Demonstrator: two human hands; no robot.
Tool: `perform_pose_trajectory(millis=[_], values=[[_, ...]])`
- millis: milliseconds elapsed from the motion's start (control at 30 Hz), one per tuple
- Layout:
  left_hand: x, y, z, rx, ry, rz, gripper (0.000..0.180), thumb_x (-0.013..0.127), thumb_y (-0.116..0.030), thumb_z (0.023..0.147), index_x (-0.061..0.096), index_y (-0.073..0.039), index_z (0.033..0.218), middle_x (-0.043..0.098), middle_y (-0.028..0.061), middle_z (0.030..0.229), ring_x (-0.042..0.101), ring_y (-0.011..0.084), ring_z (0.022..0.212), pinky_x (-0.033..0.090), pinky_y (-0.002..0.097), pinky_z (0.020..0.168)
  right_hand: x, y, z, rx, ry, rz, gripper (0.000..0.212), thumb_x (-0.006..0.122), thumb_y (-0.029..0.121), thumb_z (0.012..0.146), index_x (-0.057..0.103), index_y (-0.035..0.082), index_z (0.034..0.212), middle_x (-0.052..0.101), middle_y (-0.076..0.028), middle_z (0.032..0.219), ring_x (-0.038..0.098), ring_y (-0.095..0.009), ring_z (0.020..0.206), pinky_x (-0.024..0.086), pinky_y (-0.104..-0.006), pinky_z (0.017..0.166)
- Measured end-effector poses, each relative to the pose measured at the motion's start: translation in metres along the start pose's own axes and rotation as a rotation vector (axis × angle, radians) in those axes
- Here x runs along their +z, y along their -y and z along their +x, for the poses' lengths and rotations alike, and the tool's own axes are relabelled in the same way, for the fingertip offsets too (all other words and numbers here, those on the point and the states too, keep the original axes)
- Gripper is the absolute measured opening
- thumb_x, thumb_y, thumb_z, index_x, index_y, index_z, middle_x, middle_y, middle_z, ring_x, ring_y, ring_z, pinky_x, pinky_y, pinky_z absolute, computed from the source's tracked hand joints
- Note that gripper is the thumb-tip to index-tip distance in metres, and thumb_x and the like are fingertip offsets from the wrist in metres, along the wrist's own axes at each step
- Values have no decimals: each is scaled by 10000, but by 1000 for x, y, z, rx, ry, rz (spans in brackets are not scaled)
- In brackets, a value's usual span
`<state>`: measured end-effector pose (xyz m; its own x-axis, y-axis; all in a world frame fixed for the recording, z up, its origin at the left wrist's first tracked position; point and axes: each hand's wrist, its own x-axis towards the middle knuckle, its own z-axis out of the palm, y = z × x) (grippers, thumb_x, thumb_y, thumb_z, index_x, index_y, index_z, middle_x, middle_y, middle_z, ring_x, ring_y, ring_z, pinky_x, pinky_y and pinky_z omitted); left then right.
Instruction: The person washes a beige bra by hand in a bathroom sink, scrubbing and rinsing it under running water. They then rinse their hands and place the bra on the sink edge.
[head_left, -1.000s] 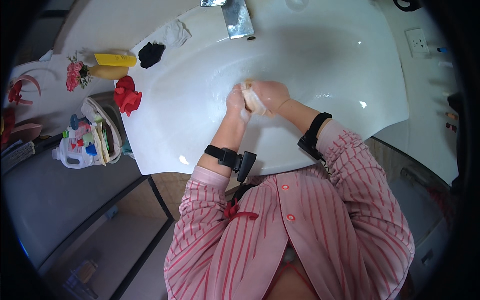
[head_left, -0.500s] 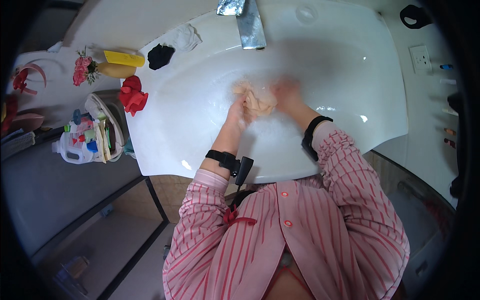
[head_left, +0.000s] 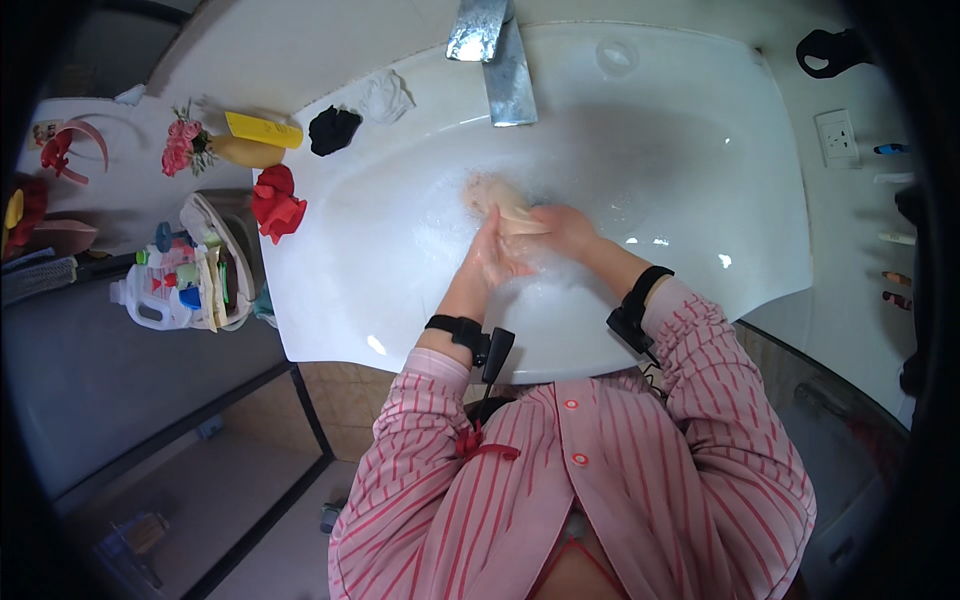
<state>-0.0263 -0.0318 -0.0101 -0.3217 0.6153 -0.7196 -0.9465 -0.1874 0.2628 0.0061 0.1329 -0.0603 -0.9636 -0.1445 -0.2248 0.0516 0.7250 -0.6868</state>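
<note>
A wet beige piece of cloth (head_left: pixel 515 214) is bunched between my two hands over the middle of the white sink (head_left: pixel 325 290), just above foamy water. My left hand (head_left: pixel 488 256) grips its near left side, with the fingers closed around it. From the right, my right hand (head_left: pixel 566 232) presses in with its fingers closed on the cloth's right edge. The far end of the cloth trails into the suds, and its exact kind cannot be made out. Both wrists wear black straps.
A metal faucet (head_left: pixel 511 85) overhangs the basin's far side. Red cloth (head_left: pixel 278 203), black cloth (head_left: pixel 333 130) and white cloth (head_left: pixel 385 97) lie along the left rim. Further left are a yellow tube (head_left: pixel 262 130), pink flowers (head_left: pixel 181 143) and a basket (head_left: pixel 240 255) of bottles.
My right hand, blurred and beside the cloth before, has come left and nearer onto it. The cloth has gone from spread folds to a tighter, longer bunch. The view has shifted slightly.
</note>
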Motion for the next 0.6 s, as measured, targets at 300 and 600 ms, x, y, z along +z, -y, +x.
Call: perform_pose_trajectory(millis=[300,600], values=[[-34,9,33,342,119,-108,250,352,-238,920,522,-95,1036,565,110,979,572,233,854,485,386,769,-16,78,-25,-193,-35,433,266,562,122,679,558,68,939,562,-127,943,541,-284,874,435,-339,770],[-22,15,38,231,135,-309,232,399,-213,891,522,-56,1010,568,113,979,575,247,834,484,383,756,-15,102,-25,-112,16,580,252,523,60,711,545,40,961,588,-101,895,568,-216,847,446,-311,741]])
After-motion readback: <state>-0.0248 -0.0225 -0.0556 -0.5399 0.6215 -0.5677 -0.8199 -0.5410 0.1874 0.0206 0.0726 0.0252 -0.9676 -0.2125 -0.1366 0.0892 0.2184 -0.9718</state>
